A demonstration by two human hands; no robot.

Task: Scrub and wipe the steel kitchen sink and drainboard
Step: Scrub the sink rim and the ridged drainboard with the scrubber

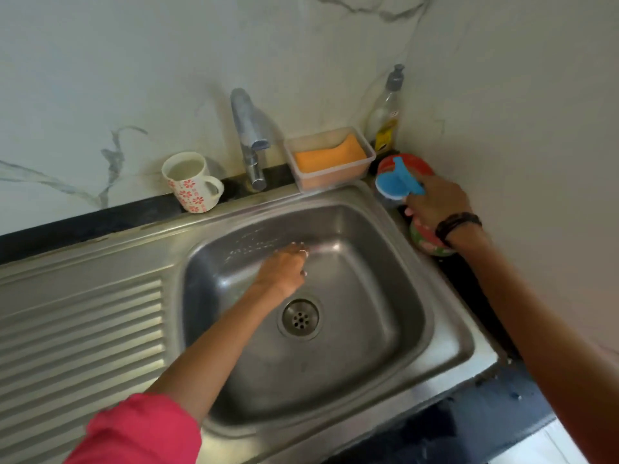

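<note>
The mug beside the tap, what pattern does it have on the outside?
The mug is white with small red flowers, seen in the head view.

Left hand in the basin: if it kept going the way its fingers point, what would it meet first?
Probably the back wall of the sink. The left hand points its fingers up-frame toward it; depth is unclear, they may already touch.
</note>
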